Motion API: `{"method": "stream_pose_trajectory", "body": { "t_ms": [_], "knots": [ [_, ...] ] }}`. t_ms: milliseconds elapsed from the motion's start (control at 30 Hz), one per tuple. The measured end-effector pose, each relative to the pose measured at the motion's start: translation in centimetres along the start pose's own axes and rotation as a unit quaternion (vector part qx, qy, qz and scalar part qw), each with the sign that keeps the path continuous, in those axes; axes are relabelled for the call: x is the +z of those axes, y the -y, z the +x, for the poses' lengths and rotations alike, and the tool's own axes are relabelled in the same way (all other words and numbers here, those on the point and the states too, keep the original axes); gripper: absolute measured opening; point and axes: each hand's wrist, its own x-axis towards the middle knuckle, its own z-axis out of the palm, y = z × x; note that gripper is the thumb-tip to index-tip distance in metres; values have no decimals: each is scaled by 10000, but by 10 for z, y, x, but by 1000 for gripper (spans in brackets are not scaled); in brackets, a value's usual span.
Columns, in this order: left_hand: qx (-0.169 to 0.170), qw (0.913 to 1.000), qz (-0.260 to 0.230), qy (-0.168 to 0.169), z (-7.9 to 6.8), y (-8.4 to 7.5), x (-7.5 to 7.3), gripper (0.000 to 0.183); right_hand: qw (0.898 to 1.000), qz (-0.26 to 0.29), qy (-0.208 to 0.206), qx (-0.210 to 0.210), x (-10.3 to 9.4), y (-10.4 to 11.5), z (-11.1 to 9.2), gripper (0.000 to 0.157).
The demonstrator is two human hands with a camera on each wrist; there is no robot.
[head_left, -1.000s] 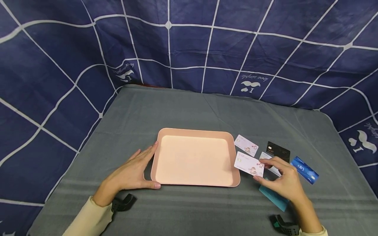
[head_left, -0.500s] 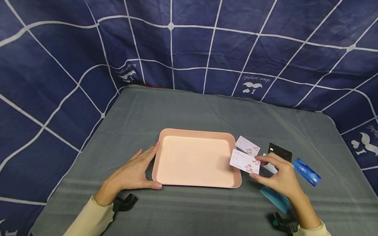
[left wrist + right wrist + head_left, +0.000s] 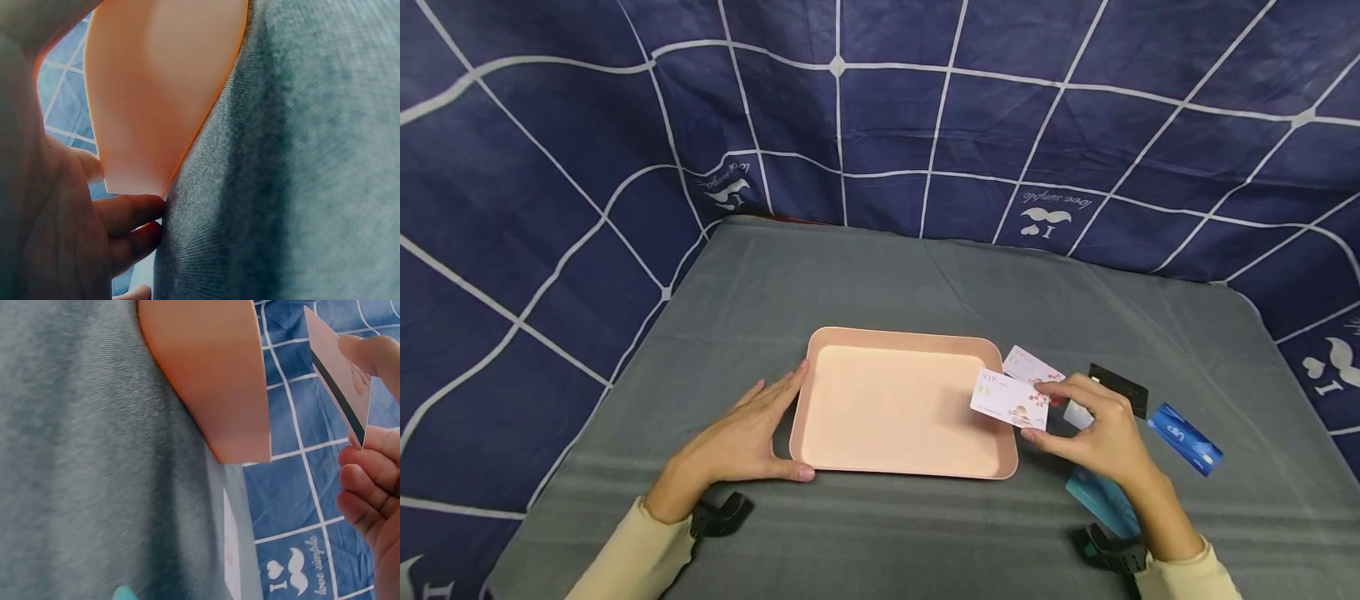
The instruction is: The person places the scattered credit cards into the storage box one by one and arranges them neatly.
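My right hand (image 3: 1101, 433) pinches a pale pink VIP card (image 3: 1009, 398) by its right end, thumb below and fingers above. The card hovers over the right rim of the pink tray (image 3: 887, 408). From the right wrist, the card (image 3: 331, 369) shows a dark stripe on its back and stands apart from the tray wall (image 3: 212, 381). At the tray's left side rests my left hand (image 3: 737, 442), fingers extended along the wall and thumb by the near-left corner. In the left wrist view, its fingertips (image 3: 140, 209) lie by the tray's end.
Right of the tray lie a second pale pink card (image 3: 1030, 363), a black card (image 3: 1118, 390), a blue card (image 3: 1185, 438), a teal card (image 3: 1105, 502) and a partly covered white card (image 3: 1078, 416). A dark blue gridded curtain (image 3: 880, 117) borders the grey tabletop (image 3: 850, 275).
My right hand has carried the pinched card leftward and slightly away from me, from beside the tray's right edge to over its rim. The left hand stays at the tray.
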Motion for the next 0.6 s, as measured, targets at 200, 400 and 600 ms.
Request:
{"method": "stream_pose_trajectory", "body": {
  "t_ms": [200, 400, 600],
  "knots": [
    [133, 9998, 53, -120, 3, 1, 3, 130, 9999, -5, 5, -126, 2, 0, 11, 54],
    [114, 9999, 37, -96, 3, 1, 3, 130, 9996, 21, 14, -288, 7, 1, 21, 57],
    [33, 10000, 31, -30, 0, 0, 1, 131, 9991, 103, 33, -410, 12, 2, 31, 57]
  ]
}}
